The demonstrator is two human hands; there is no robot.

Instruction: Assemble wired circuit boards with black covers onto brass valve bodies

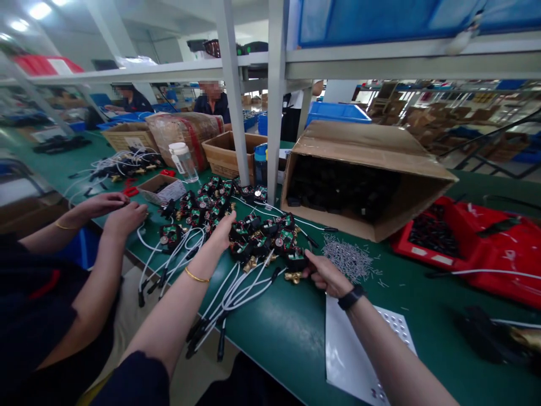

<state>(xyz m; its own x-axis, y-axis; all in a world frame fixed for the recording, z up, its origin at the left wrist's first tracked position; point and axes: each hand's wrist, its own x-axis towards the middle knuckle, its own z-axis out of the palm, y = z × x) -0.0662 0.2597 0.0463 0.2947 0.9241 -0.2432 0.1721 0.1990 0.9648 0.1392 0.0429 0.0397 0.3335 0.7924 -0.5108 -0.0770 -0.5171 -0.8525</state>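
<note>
Green table (270, 321), unit (296, 259) brass-end toward wearer

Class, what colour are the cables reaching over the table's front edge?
White cables with black ends; head view shows them best.

Cardboard, Brass and Plastic

The tipped-over box (408, 149) is matt cardboard. In front of it lie units (281, 239) with shiny brass fittings (293, 277) and bright metal pieces (347, 259); right of it, a glossy plastic bin (507, 248); beneath it, a smooth bench (270, 327).
</note>
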